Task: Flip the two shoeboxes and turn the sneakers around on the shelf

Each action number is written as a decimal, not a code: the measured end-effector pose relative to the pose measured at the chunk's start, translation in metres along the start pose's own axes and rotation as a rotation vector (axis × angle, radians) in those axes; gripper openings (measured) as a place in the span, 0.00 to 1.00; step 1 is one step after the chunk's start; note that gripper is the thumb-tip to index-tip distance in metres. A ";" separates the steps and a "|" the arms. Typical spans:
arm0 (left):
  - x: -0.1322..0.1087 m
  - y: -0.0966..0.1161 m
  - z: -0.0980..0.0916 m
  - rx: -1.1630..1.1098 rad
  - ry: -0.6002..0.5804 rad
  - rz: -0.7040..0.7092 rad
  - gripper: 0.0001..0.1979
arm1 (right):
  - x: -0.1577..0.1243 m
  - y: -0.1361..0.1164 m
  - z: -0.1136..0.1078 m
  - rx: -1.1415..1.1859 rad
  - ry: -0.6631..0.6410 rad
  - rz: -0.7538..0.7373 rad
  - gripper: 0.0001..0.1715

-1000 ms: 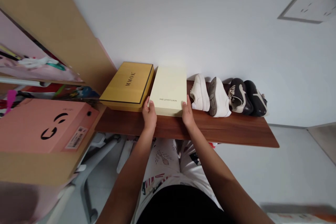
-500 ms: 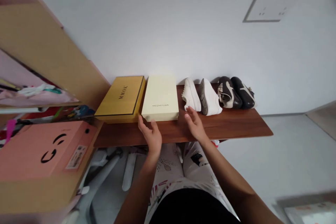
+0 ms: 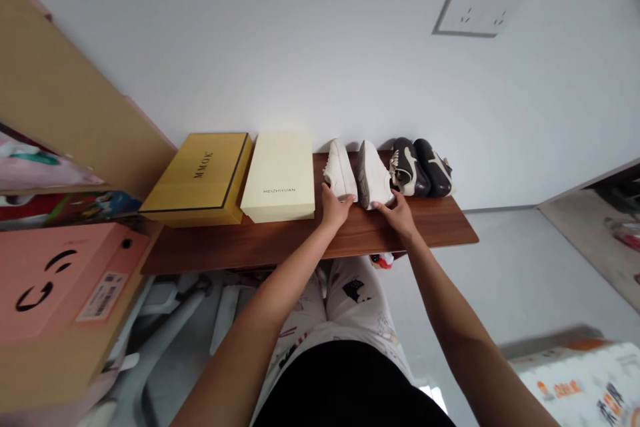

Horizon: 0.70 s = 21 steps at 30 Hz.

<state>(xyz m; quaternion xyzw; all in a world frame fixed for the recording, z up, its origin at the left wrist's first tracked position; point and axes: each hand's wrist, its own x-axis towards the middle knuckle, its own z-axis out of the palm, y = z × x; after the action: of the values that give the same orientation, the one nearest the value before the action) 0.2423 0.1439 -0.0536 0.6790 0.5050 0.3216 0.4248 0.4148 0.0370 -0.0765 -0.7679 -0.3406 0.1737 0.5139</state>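
Two white sneakers stand side by side on a dark wooden shelf (image 3: 300, 240), toes toward the wall. My left hand (image 3: 336, 207) grips the heel of the left white sneaker (image 3: 341, 170), fingers on its left side and thumb on its right. Around the heel of the right white sneaker (image 3: 376, 177), which leans on its side with part of the sole showing, my right hand (image 3: 399, 215) is closed. A pair of black-and-cream shoes (image 3: 413, 170) sits just right of it. To the left, a cream shoebox (image 3: 280, 170) lies beside a yellow shoebox (image 3: 200, 173).
A pink box (image 3: 60, 280) rests in the shelving unit (image 3: 75, 73) at the left. Below are grey chair parts (image 3: 160, 333). Wall sockets (image 3: 483, 3) are at upper right, and a printed white carton (image 3: 585, 380) is on the floor at lower right.
Both hands have moved right and forward; they were apart from the sneakers and now hold their heels. The view has shifted right, and the shoes and boxes appear in the same order.
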 end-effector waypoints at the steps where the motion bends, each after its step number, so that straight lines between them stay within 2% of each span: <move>1: 0.005 0.002 0.003 -0.004 0.000 -0.032 0.45 | 0.004 -0.001 0.000 -0.030 -0.039 0.000 0.50; 4: 0.012 0.005 0.007 0.013 -0.021 -0.063 0.38 | 0.019 -0.006 -0.002 -0.042 -0.198 -0.027 0.45; 8: 0.018 0.015 -0.002 0.163 -0.058 -0.034 0.32 | 0.037 -0.020 -0.011 -0.043 -0.364 -0.184 0.41; 12: 0.023 0.036 -0.010 0.506 -0.145 0.181 0.30 | 0.047 -0.043 -0.022 -0.444 -0.372 -0.287 0.34; 15: 0.021 0.050 -0.008 0.766 -0.219 0.319 0.28 | 0.046 -0.061 -0.021 -0.761 -0.420 -0.346 0.29; 21: 0.013 0.051 -0.002 0.979 -0.233 0.401 0.21 | 0.039 -0.084 -0.005 -1.084 -0.511 -0.431 0.27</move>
<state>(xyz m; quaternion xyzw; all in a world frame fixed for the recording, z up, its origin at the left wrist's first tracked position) 0.2649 0.1507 -0.0070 0.9117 0.4060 0.0460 0.0425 0.4173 0.0810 0.0049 -0.7675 -0.6389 0.0471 -0.0218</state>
